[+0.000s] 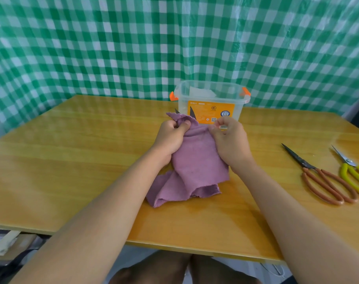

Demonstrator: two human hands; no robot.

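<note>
Clear plastic bin [182, 105] w/ orange latches, back of table [72, 160]; sth white & crumpled [201, 92] inside. Left hand [170, 136] fists the top of the purple cloth [195, 160], right hand [229, 140] pinches its other side. Cloth rumpled, edges frayed, lower end on table just in front of bin.

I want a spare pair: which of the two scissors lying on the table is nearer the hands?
The orange-handled scissors with dark blades; the yellow-handled scissors lie farther out from the right hand.
</note>
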